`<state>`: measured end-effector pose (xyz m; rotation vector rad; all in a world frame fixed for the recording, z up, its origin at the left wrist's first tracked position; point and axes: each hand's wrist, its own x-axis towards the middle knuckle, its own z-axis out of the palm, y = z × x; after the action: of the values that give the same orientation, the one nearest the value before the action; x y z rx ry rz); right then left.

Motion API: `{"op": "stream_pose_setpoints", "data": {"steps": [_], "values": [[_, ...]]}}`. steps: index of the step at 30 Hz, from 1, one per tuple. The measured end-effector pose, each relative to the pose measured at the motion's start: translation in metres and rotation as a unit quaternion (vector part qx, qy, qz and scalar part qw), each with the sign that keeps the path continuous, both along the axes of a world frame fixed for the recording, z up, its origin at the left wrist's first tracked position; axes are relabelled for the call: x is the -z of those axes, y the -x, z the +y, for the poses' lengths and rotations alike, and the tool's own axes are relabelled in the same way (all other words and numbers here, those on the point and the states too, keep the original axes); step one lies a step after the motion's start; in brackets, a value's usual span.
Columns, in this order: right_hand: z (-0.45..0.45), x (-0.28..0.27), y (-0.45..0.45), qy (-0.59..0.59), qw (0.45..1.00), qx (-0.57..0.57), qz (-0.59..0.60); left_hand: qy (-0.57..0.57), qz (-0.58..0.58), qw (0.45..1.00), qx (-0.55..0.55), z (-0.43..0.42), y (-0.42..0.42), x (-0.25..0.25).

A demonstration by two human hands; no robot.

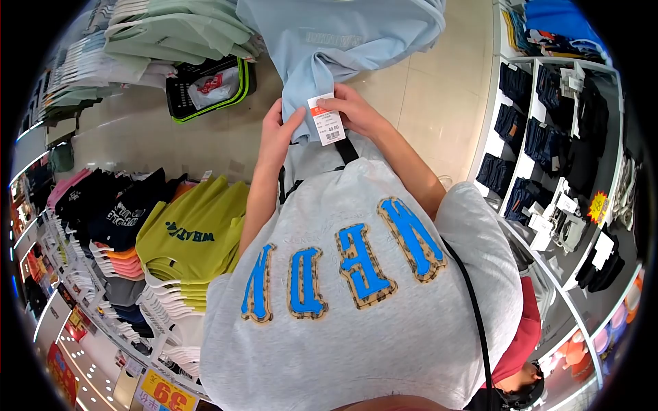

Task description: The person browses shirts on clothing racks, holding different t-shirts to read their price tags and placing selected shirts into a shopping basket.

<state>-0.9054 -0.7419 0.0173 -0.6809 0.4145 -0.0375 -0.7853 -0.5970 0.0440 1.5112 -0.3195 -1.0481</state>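
A light blue T-shirt point(356, 51) with faint lettering hangs in front of me, its lower part bunched up in my hands. My left hand point(279, 130) grips the bunched fabric, its thumb close to the left edge of a price tag. Pinched under my right thumb is that white and red price tag point(326, 127), printed with "49.00" and a barcode. The other fingers of my right hand point(353, 113) are behind the tag and partly hidden. Just below both hands is the grey T-shirt point(439, 322) I wear, with large blue letters.
A black shopping basket point(179, 103) with a green rim holds a plastic bag on the tiled floor point(439, 89). Green shirts point(185, 34) and yellow-green shirts point(195, 226) hang at left. Shelves of folded jeans point(545, 140) stand right. A person in a red top point(524, 329) is at lower right.
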Motion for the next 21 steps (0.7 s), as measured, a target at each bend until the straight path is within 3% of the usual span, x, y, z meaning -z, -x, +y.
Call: {"op": "stream_pose_setpoints", "data": {"steps": [15,21], "values": [[0.001,-0.003,-0.001,-0.01,0.999,0.016,-0.032,0.019,0.07,0.997,-0.035,0.001,-0.009,0.01],[0.005,0.007,-0.003,0.041,0.999,0.013,-0.026,0.03,0.064,0.997,-0.044,0.004,-0.008,0.012]]}}
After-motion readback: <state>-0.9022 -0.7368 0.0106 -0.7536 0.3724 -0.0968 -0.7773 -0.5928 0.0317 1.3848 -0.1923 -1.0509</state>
